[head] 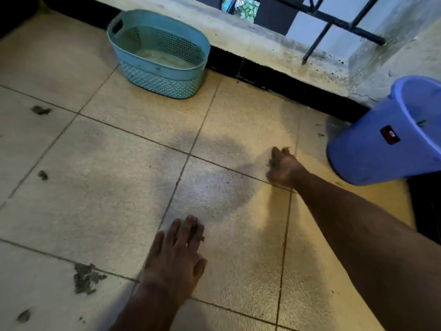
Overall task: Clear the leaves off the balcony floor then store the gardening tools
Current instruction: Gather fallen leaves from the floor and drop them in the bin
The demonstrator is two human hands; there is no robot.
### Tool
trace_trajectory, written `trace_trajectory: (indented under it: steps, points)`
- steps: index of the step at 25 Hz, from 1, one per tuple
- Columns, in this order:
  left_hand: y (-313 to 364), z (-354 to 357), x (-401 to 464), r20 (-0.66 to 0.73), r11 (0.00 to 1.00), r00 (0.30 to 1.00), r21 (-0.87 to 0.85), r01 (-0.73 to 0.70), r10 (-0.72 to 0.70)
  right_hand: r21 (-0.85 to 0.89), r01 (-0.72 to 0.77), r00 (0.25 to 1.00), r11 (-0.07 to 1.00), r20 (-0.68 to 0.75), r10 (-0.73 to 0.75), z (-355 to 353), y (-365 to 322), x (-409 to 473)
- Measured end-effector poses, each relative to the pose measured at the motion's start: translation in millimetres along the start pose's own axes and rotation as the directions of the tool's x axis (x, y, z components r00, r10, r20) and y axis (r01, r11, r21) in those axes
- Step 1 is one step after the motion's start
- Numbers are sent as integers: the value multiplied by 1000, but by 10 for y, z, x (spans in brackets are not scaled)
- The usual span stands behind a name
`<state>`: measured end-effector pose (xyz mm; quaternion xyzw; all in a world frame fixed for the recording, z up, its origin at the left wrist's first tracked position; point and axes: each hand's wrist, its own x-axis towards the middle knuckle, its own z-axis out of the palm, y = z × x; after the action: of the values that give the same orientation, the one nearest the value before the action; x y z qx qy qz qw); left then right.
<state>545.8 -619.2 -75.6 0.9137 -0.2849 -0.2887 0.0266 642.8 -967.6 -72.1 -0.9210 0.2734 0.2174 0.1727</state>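
Observation:
My right hand (282, 167) is closed in a fist on the tiled floor, with bits of dark leaf poking out of it, just left of a tilted blue bucket (372, 149). My left hand (177, 249) lies flat on the tiles with its fingers spread, and a small dark leaf piece (194, 231) sits under its fingertips. Dark leaf scraps lie on the floor at the left: a large clump (86, 278), a small piece (43, 175), another (40, 110) and one near the bottom edge (23, 316).
A teal plastic basket (158, 52) stands at the back against the low concrete ledge (262, 46). A dark metal railing (334, 25) rises from the ledge. Tiny green bits (319, 134) lie beside the bucket. A dark strip (427, 211) borders the floor at the right.

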Motion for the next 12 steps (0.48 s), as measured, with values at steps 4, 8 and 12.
trace_trajectory:
  steps: [4, 8, 12]
  points:
    - [-536, 234, -312, -78, 985, 982, -27, 171, -173, 42, -2, 984, 999, -180, 10, 861, -682, -601]
    - [-822, 431, -738, -207, 929, 907, -140, 344, -367, 51, 461, 887, 886, -23, -461, 1631, -1514, -1670]
    - [-1025, 522, -1306, -298, 770, 718, -362, 525, -629, 194, 700, 678, 688, 124, -725, 1786, -1974, -2192]
